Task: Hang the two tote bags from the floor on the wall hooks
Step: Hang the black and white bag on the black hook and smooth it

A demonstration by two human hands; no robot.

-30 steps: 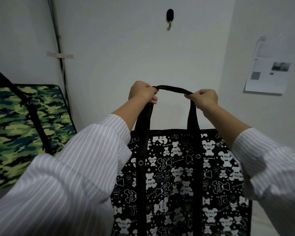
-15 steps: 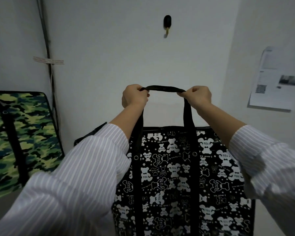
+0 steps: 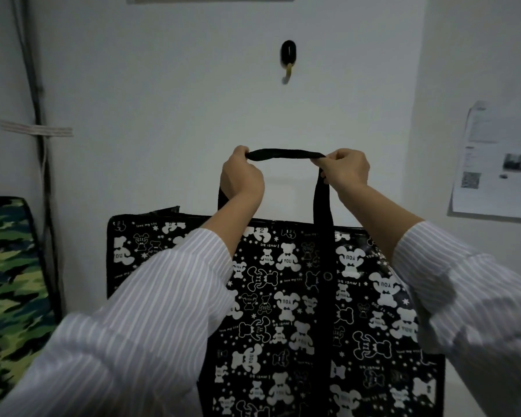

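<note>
Bag (image 3: 283, 296) hangs from its strap (image 3: 286, 154), my left hand (image 3: 241, 176) and right hand (image 3: 346, 170) fingers (image 3: 340, 158) clamped on its ends; I'd hold it taut, rise past the hook (image 3: 288, 55), then lower.

Tote bag (image 3: 283, 296) txt: "YOU", "love my life"

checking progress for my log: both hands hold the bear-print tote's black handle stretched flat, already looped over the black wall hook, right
Not looped yet. The head view shows the left hand and right hand holding the black handle of the bear-print tote stretched flat, but below the black wall hook, not touching it.
</note>
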